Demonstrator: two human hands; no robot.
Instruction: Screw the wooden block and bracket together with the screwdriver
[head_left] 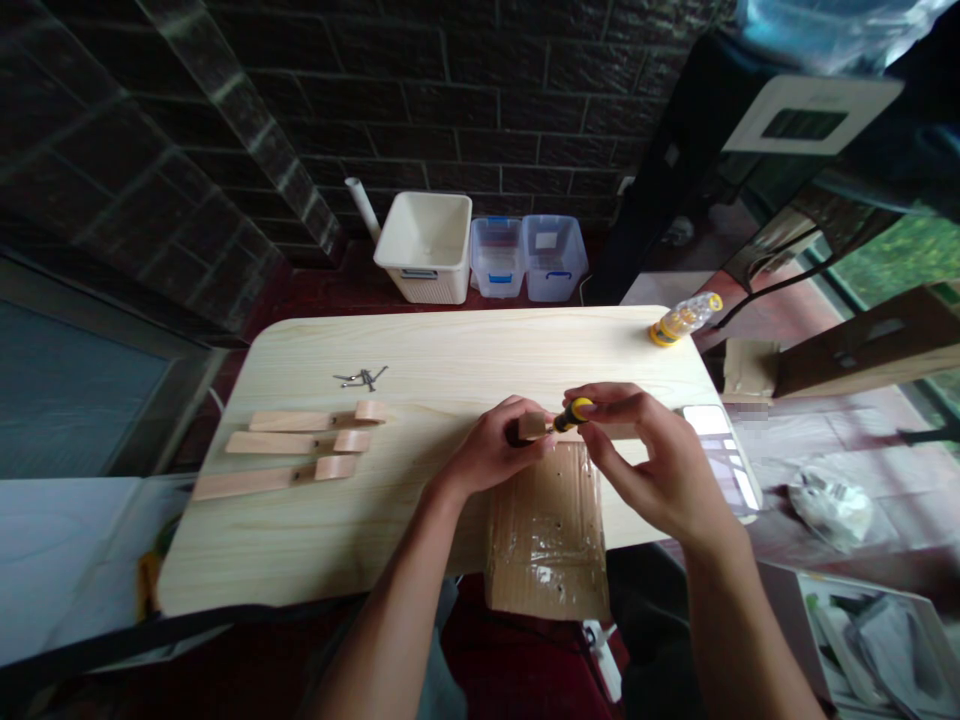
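My left hand point(491, 445) is closed around a small wooden piece point(532, 427) near the front of the table. In my right hand point(652, 460) is a screwdriver point(574, 412) with a yellow and black handle, pinched between thumb and fingers. Its tip points left and meets the wooden piece, though the exact contact is hidden. Beneath both hands lies a taped cardboard sheet point(551, 520) with small holes, hanging over the table's front edge. To the left, three wooden strips point(277, 443) with curved end pieces lie side by side. Several screws point(365, 378) are heaped behind them.
A clear bottle-shaped container point(684, 320) with yellow ends stands at the table's point(465, 350) back right corner. Along the right edge lies a phone-like glossy slab point(720, 455). On the floor behind are a white bin point(427, 265) and two clear plastic boxes point(553, 262).
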